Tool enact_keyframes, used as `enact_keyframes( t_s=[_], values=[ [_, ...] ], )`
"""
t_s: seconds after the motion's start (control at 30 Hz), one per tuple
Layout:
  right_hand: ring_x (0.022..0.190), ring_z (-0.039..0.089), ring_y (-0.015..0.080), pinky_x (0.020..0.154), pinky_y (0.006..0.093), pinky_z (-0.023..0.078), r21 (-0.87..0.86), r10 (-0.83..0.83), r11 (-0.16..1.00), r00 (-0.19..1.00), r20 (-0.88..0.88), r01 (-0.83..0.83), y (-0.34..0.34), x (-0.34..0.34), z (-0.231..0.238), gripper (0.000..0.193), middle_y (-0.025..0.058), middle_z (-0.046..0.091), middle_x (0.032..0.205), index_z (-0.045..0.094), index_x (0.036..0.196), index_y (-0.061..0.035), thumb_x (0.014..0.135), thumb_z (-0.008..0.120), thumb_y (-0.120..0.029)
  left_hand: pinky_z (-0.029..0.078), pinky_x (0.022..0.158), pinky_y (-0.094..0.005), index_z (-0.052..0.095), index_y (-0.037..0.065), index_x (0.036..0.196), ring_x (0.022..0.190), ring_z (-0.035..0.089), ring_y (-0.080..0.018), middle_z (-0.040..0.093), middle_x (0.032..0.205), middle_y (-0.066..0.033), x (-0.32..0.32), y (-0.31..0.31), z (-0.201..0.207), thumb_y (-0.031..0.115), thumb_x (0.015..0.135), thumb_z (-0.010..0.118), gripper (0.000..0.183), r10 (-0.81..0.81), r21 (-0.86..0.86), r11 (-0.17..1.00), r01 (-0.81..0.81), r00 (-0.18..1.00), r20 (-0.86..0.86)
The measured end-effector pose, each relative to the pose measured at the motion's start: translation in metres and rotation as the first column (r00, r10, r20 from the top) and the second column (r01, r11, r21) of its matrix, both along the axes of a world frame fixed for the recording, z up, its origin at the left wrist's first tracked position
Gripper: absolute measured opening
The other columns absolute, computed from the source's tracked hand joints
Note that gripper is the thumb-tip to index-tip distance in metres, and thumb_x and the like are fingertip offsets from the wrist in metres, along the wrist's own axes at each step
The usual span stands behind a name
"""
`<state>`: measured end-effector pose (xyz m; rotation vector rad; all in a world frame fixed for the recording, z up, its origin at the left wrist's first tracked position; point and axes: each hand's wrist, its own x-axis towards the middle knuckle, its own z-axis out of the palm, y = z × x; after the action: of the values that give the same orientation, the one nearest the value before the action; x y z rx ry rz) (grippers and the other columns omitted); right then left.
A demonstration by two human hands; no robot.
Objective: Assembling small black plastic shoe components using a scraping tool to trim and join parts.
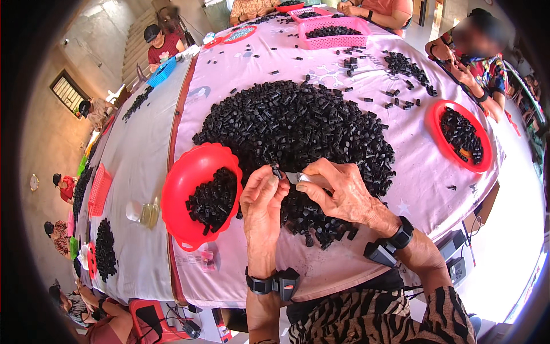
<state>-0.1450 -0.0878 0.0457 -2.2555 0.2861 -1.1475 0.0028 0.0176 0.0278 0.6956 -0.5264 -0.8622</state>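
Note:
My left hand [263, 198] pinches a small black cylindrical part [276, 171] between thumb and fingers. In my right hand [346, 192] is a small blade [293, 177] with a whitish grip, its metal end pointing at the part. Whether the blade touches the part is too small to tell. Both hands are over the near side of a large pile of black cylindrical parts [286, 120]. Just left of my left hand stands a red scalloped bowl [182, 182] with more of these black parts in it.
A pink cloth [197, 123] covers the table. At the right is a red bowl [484, 129] of parts; pink baskets [338, 41] stand at the far side. A clear jar [150, 214] is beyond the red bowl to the left. Several people sit around the table.

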Motion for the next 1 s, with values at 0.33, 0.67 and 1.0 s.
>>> enact_keyframes(
  t_s=[0.33, 0.67, 1.0],
  values=[
    [0.061, 0.064, 0.0339, 0.053, 0.0398, 0.05, 0.014, 0.025, 1.0, 1.0, 0.013, -0.025, -0.0001, -0.0009, 0.0005, 0.017, 0.0124, 0.063, 0.074, 0.056, 0.091, -0.0036, 0.088, 0.067, -0.016, 0.056, 0.078, -0.0297, 0.062, 0.0, 0.111, 0.084, 0.066, -0.0161, 0.068, 0.096, -0.0086, -0.0061, -0.0026, -0.0019, 0.006, 0.093, 0.063, 0.019, -0.09, -0.037, 0.995, 0.089, 0.995, -0.037],
    [0.062, 0.064, 0.0342, 0.053, 0.0402, 0.05, -0.015, 0.024, 1.0, 1.0, 0.015, -0.024, 0.0016, 0.0001, -0.0014, 0.016, 0.0127, 0.063, 0.075, 0.057, 0.091, -0.0045, 0.088, 0.067, -0.017, 0.055, 0.074, -0.0279, 0.061, -0.001, 0.112, 0.083, 0.065, -0.0147, 0.067, 0.096, -0.0083, -0.0057, -0.0023, -0.0031, 0.007, 0.094, 0.062, 0.02, -0.108, -0.015, 0.994, 0.107, 0.992, -0.067],
    [0.059, 0.063, 0.033, 0.049, 0.0398, 0.05, -0.056, -0.025, 0.998, 0.999, 0.028, 0.027, 0.0045, 0.003, -0.0064, 0.015, 0.0115, 0.061, 0.075, 0.058, 0.09, -0.0055, 0.087, 0.068, -0.016, 0.054, 0.073, -0.0286, 0.061, -0.001, 0.11, 0.083, 0.065, -0.0166, 0.066, 0.095, -0.0101, -0.006, -0.0025, -0.0058, 0.009, 0.093, 0.064, 0.021, -0.045, -0.016, 0.999, 0.045, 0.997, 0.056]
  ],
)
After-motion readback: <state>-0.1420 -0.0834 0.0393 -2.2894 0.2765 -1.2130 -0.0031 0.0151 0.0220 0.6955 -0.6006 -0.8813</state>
